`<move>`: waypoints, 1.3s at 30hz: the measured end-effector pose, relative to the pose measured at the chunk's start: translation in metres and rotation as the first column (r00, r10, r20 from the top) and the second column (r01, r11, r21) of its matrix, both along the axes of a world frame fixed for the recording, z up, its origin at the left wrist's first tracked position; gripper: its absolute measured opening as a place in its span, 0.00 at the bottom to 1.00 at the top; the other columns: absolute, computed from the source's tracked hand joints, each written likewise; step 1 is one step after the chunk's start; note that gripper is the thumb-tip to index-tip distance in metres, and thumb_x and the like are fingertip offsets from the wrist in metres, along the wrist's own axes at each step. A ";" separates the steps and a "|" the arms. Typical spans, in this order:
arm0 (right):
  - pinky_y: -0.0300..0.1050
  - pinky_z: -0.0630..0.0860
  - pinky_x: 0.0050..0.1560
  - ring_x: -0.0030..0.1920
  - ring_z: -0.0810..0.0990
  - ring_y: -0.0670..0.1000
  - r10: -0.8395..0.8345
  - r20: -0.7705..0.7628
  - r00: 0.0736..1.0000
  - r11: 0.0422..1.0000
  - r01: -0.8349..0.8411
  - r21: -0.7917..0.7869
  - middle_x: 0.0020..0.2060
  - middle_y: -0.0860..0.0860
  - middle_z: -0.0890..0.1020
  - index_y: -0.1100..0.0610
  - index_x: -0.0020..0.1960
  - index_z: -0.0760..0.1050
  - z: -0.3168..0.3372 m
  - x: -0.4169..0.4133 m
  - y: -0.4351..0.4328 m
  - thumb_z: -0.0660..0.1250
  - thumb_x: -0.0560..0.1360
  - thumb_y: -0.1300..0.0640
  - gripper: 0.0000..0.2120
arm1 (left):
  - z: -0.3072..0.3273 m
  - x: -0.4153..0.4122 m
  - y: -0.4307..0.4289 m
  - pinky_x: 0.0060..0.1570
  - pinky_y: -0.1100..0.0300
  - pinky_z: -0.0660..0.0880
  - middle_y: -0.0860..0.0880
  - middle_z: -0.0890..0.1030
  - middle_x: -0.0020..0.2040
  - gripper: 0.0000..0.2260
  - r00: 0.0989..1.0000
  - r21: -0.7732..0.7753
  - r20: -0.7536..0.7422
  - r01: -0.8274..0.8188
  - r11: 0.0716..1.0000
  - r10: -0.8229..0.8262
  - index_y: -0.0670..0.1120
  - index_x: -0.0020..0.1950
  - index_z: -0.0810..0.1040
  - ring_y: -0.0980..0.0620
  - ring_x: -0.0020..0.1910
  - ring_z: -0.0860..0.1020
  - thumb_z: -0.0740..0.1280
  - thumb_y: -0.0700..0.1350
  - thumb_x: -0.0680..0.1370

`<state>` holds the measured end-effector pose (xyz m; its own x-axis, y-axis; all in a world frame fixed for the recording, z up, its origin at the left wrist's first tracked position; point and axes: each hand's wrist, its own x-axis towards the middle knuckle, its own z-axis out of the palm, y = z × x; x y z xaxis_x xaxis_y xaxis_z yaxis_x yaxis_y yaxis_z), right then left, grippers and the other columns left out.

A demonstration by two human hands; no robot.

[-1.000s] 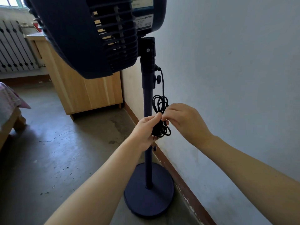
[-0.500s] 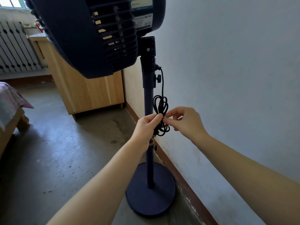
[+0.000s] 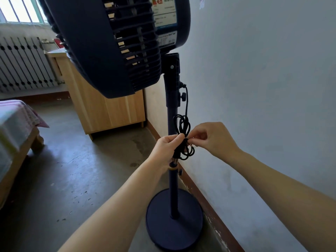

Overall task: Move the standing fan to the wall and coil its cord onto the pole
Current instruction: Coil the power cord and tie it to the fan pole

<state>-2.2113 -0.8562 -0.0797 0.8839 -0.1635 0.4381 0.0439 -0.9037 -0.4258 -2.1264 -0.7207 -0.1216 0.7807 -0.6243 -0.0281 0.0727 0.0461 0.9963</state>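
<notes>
Progress check on the fan job: I'd call the first half done. The standing fan (image 3: pixel 116 42) is parked by the wall (image 3: pixel 263 88), and its round base (image 3: pixel 174 220) sits on the floor (image 3: pixel 72 170) just beside the baseboard (image 3: pixel 200 193), which runs along at the base's 3 o'clock.

The cord (image 3: pixel 183 124) part is where we're at. It comes down from the top of the pole (image 3: pixel 172 110) and is gathered into a small bunch of loops hanging at the pole's 3 o'clock side, about halfway up. The left hand (image 3: pixel 167 148) is clenched around the waist of that bunch, right up against the pole. I can't tell if the fingers go round the pole too. The right hand (image 3: pixel 212 139), coming in from 3 o'clock, has thumb and forefinger pinched on the same spot of the bundle. There's a tiny shiny bit there, too small to say whether it's a tie or something else.

So my guess is the looping is basically finished, and what's left is fastening the bundle so it stays on the pole once both hands let go. Right now it looks held rather than secured.

Containers: only the wooden cabinet (image 3: pixel 109 110) at 10 o'clock from the hands. No telling what's inside from this side. There's also a bed (image 3: pixel 12 128) at 9 o'clock and a radiator (image 3: pixel 21 64) beyond it.
</notes>
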 end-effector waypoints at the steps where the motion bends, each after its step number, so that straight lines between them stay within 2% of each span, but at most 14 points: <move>1: 0.35 0.73 0.38 0.34 0.80 0.44 0.016 -0.007 1.000 0.999 -0.015 0.050 0.33 0.44 0.82 0.53 0.42 0.83 0.000 0.000 -0.001 0.72 0.70 0.53 0.04 | 0.000 0.001 0.001 0.49 0.47 0.72 0.45 0.82 0.37 0.14 1.000 -0.004 -0.003 0.012 1.000 -0.012 0.47 0.39 0.85 0.46 0.40 0.77 0.64 0.48 0.79; 4: 0.38 0.78 0.42 0.35 0.82 0.44 0.043 -0.012 0.999 0.992 -0.041 0.121 0.36 0.47 0.84 0.55 0.42 0.83 0.000 0.001 0.000 0.72 0.71 0.55 0.04 | -0.001 0.003 0.001 0.49 0.49 0.73 0.48 0.82 0.34 0.14 1.000 -0.004 -0.002 0.023 1.000 -0.023 0.49 0.38 0.85 0.49 0.38 0.78 0.64 0.48 0.79; 6: 0.35 0.75 0.42 0.36 0.81 0.45 0.047 -0.009 0.999 0.996 -0.046 0.082 0.36 0.47 0.83 0.55 0.42 0.82 0.001 0.001 0.001 0.71 0.72 0.55 0.04 | -0.001 0.005 0.002 0.50 0.50 0.74 0.49 0.82 0.33 0.14 0.999 0.004 -0.012 0.035 0.999 -0.035 0.49 0.37 0.85 0.51 0.37 0.78 0.64 0.49 0.79; 10: 0.29 0.66 0.39 0.38 0.78 0.47 0.064 0.011 0.998 0.994 -0.063 -0.089 0.37 0.48 0.81 0.55 0.42 0.81 0.005 0.000 0.003 0.69 0.74 0.55 0.05 | -0.003 0.008 0.005 0.49 0.50 0.73 0.49 0.82 0.34 0.13 0.993 -0.013 -0.083 0.080 0.997 -0.081 0.48 0.39 0.85 0.50 0.37 0.78 0.64 0.49 0.78; 13: 0.30 0.61 0.34 0.37 0.77 0.49 0.046 0.071 0.996 0.950 -0.022 -0.311 0.38 0.49 0.81 0.55 0.42 0.80 0.003 -0.001 0.006 0.66 0.75 0.55 0.06 | -0.006 0.007 0.002 0.50 0.50 0.75 0.50 0.82 0.33 0.11 0.995 -0.025 -0.095 0.032 0.999 -0.034 0.47 0.41 0.84 0.50 0.38 0.78 0.65 0.49 0.78; 15: 0.28 0.58 0.33 0.36 0.78 0.49 0.027 0.096 0.995 0.932 0.009 -0.362 0.38 0.48 0.81 0.54 0.42 0.80 0.000 -0.002 0.008 0.66 0.75 0.54 0.06 | -0.007 0.007 0.001 0.52 0.49 0.76 0.50 0.83 0.35 0.09 0.997 -0.046 -0.072 -0.008 0.999 0.005 0.45 0.46 0.83 0.50 0.39 0.80 0.65 0.48 0.78; 17: 0.29 0.65 0.34 0.38 0.78 0.47 0.001 0.091 0.996 0.963 0.024 -0.269 0.40 0.46 0.82 0.51 0.44 0.81 -0.002 -0.002 0.006 0.66 0.75 0.52 0.06 | -0.007 0.007 0.003 0.52 0.52 0.78 0.48 0.84 0.39 0.08 0.998 -0.046 -0.031 -0.058 0.997 0.056 0.43 0.50 0.81 0.49 0.42 0.82 0.67 0.47 0.77; 19: 0.34 0.74 0.39 0.39 0.79 0.44 -0.035 0.064 0.997 0.994 0.041 -0.105 0.42 0.45 0.82 0.49 0.46 0.81 -0.005 0.000 0.004 0.66 0.75 0.51 0.06 | -0.006 0.008 0.008 0.47 0.58 0.80 0.47 0.85 0.43 0.08 0.995 -0.012 0.046 -0.093 0.996 0.094 0.44 0.51 0.81 0.50 0.45 0.83 0.68 0.46 0.77; 21: 0.33 0.75 0.41 0.39 0.80 0.44 -0.092 0.069 0.993 0.994 0.088 0.059 0.45 0.46 0.83 0.51 0.47 0.82 -0.006 0.004 0.004 0.67 0.75 0.53 0.06 | -0.003 0.007 0.011 0.45 0.63 0.79 0.47 0.84 0.47 0.08 0.991 0.016 0.091 -0.104 0.994 0.102 0.44 0.54 0.80 0.52 0.48 0.83 0.68 0.45 0.77; 23: 0.29 0.71 0.40 0.39 0.80 0.45 -0.137 0.094 0.986 0.975 0.118 0.187 0.46 0.48 0.83 0.53 0.48 0.82 -0.006 0.009 0.006 0.68 0.75 0.54 0.06 | 0.001 0.005 0.014 0.49 0.61 0.79 0.46 0.84 0.51 0.10 0.990 0.033 0.098 -0.103 0.994 0.100 0.44 0.57 0.79 0.52 0.51 0.82 0.67 0.44 0.77; 25: 0.27 0.68 0.38 0.39 0.79 0.45 -0.169 0.095 0.981 0.958 0.141 0.249 0.47 0.50 0.84 0.55 0.50 0.81 -0.006 0.014 0.010 0.68 0.75 0.55 0.07 | 0.002 0.003 0.015 0.54 0.57 0.78 0.46 0.83 0.52 0.10 0.990 0.050 0.109 -0.094 0.994 0.089 0.45 0.58 0.79 0.50 0.52 0.81 0.66 0.43 0.78; 29: 0.27 0.69 0.38 0.42 0.80 0.47 -0.177 0.084 0.981 0.930 0.138 0.342 0.49 0.50 0.83 0.55 0.52 0.80 -0.007 0.025 0.018 0.66 0.76 0.56 0.08 | 0.005 0.001 0.017 0.53 0.56 0.79 0.47 0.84 0.50 0.07 0.988 0.055 0.102 -0.118 0.991 0.112 0.47 0.54 0.80 0.50 0.51 0.82 0.66 0.43 0.78; 34: 0.29 0.70 0.40 0.46 0.80 0.50 -0.232 0.088 0.969 0.840 0.154 0.521 0.48 0.49 0.81 0.53 0.51 0.76 -0.012 0.035 0.024 0.65 0.76 0.54 0.05 | 0.011 0.006 0.018 0.43 0.66 0.77 0.47 0.84 0.51 0.08 0.981 0.062 0.121 -0.159 0.985 0.151 0.45 0.57 0.79 0.53 0.49 0.82 0.66 0.42 0.78; 39: 0.30 0.70 0.41 0.47 0.80 0.49 -0.249 0.057 0.967 0.810 0.175 0.560 0.48 0.50 0.81 0.55 0.52 0.75 -0.012 0.042 0.023 0.66 0.76 0.54 0.06 | 0.011 0.014 0.018 0.38 0.71 0.76 0.49 0.83 0.50 0.08 0.977 0.058 0.127 -0.180 0.982 0.172 0.46 0.55 0.80 0.58 0.47 0.82 0.65 0.41 0.78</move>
<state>-2.1689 -0.8336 -0.0922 0.7443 -0.5856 0.3212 -0.0369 -0.5162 -0.8557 -2.1129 -0.7029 -0.1103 0.8783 -0.4768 0.0352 -0.0514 -0.0211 0.9985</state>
